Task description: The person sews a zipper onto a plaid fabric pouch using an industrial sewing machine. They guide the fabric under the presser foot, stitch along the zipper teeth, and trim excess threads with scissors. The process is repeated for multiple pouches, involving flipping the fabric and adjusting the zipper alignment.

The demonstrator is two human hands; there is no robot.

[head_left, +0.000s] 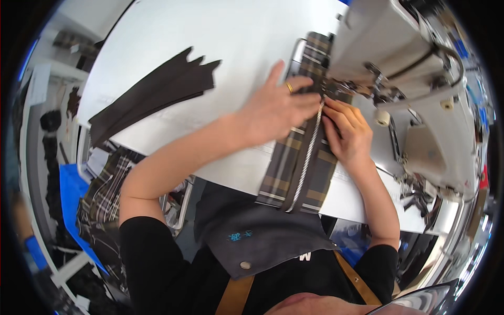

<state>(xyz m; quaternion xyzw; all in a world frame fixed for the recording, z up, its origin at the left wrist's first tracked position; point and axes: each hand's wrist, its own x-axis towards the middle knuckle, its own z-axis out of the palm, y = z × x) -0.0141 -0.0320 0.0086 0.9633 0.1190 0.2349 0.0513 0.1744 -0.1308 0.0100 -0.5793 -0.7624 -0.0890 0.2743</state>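
Spreading over a long strip of dark plaid cloth with tan and white lines (274, 184), the left hand (281, 107) lies palm down with its fingers apart, a thin gold ring (289, 87) on one of them. The right hand (350, 131) has its fingers bent together at the other side of a silver-toothed metal zipper on dark tape (307, 164); whether it pinches the cloth or only presses it, I cannot tell. The zipper runs lengthwise along the plaid strip, which lies on the smooth white bench (247, 31), its near end at the front edge, by a dark grey apron (273, 236). Both hands' fingertips are near the needle area of a bulky white sewing machine (362, 39). Well apart, to the left, lie layered dark brown fabric pieces with pointed ends (157, 100).
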